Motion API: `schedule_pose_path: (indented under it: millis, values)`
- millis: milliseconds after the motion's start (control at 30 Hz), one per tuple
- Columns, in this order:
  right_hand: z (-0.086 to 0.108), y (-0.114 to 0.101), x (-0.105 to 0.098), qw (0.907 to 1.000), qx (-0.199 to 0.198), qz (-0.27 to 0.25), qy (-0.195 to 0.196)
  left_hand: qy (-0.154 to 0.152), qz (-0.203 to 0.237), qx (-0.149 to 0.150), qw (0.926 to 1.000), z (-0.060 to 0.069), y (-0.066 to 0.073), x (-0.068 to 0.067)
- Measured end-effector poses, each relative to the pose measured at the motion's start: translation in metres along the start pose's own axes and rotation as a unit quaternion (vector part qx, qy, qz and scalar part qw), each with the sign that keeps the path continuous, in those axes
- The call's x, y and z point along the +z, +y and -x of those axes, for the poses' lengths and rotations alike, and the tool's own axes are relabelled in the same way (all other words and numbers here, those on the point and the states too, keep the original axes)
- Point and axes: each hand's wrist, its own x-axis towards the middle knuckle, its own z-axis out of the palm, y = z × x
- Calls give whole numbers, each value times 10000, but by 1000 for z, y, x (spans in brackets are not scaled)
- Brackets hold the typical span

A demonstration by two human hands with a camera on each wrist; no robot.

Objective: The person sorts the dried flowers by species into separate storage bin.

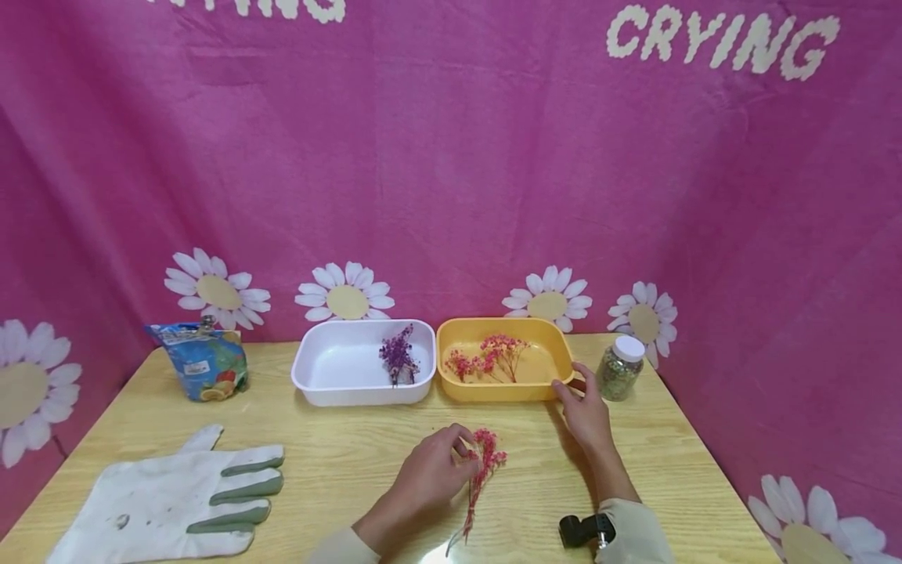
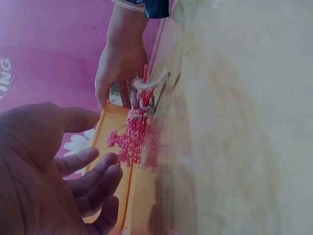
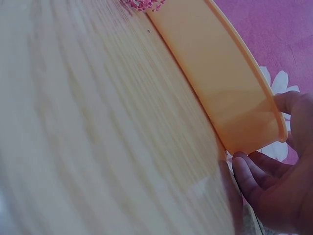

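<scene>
A tied bunch of pink dried flowers (image 1: 486,454) lies on the table, its stems toward the front edge. My left hand (image 1: 437,466) is just left of it; in the left wrist view the fingers (image 2: 100,178) are loosely bent, apart from the thumb, with nothing between them. Whether a fingertip touches the blossoms I cannot tell. At the right front corner of the yellow tub (image 1: 507,392), my right hand (image 1: 586,407) grips the rim, thumb above and fingers lower down in the right wrist view. Pink sprigs (image 1: 502,352) lie inside that tub.
Left of the yellow tub stands a white tub (image 1: 331,368) with a purple dried bunch (image 1: 399,356) in it. A white-lidded jar (image 1: 620,368) is close to my right hand. On the left are a blue pouch (image 1: 207,364) and a white-and-green glove (image 1: 169,501). Pink cloth (image 1: 451,196) hangs behind.
</scene>
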Motion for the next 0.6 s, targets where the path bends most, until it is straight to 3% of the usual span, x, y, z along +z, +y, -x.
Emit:
schedule_pose_path:
  millis: [133,333,600]
  values:
    - [0,1,1,10000,2,-33,-18,-123,-226,65,9996,7,0,1]
    - [-1,1,1,10000,-31,-77,-20,-381,-386,-64,9985,12,1,4]
    - [-1,2,1,9999,-100,-31,28,-471,-521,-50,9975,13,1,9]
